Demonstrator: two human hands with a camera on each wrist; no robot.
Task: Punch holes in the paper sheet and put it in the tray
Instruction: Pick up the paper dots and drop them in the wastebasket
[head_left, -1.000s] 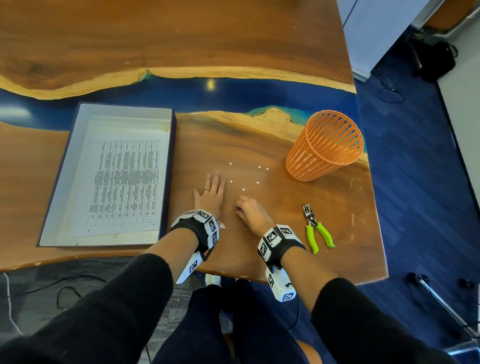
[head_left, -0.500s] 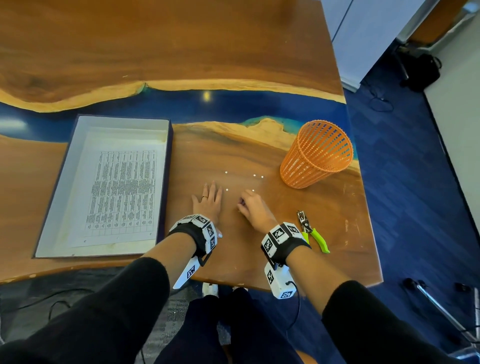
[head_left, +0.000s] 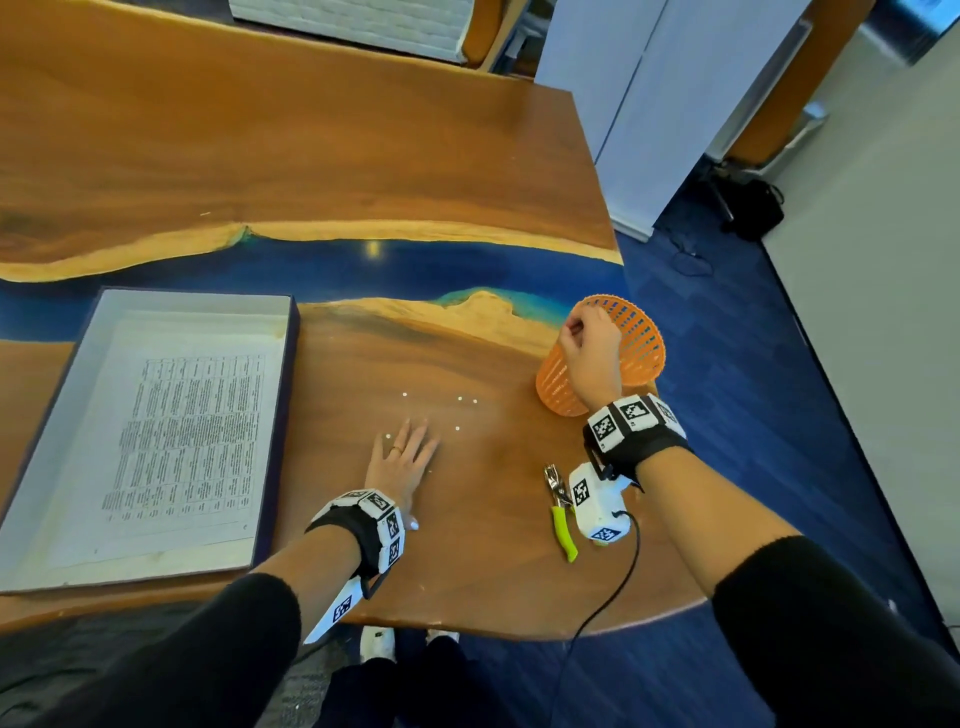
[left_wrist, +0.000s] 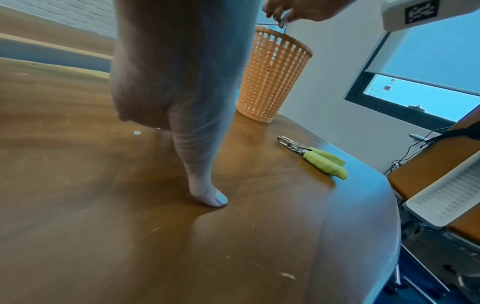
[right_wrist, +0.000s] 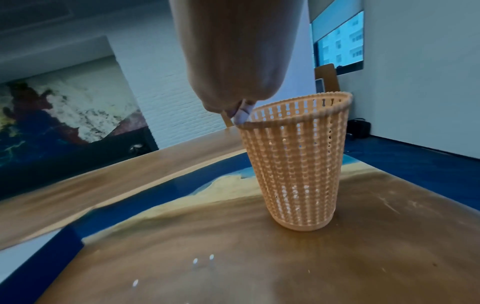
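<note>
The printed paper sheet (head_left: 182, 441) lies flat inside the shallow grey tray (head_left: 192, 302) at the table's left. The green-handled hole punch (head_left: 560, 512) (left_wrist: 314, 156) rests near the front right edge, with no hand on it. My left hand (head_left: 408, 447) (left_wrist: 176, 61) lies flat on the wood beside the tray, fingers straight. My right hand (head_left: 582, 332) (right_wrist: 233, 61) hovers over the rim of the orange basket (head_left: 639, 343) (right_wrist: 296, 164), fingertips pinched together on a small paper dot that they hide. Several white paper dots (head_left: 460, 399) (right_wrist: 195, 261) lie scattered between the hands.
The table's rounded front right edge (left_wrist: 389, 205) is close to the punch, with blue carpet (head_left: 753, 415) beyond. A cable (head_left: 623, 561) hangs from my right wrist camera over the table edge. Bare wood stretches behind the blue resin strip (head_left: 363, 265).
My right hand left the table, where it was touching a paper dot, and rose right to the basket's rim; that dot is gone from the wood. The left hand stayed flat.
</note>
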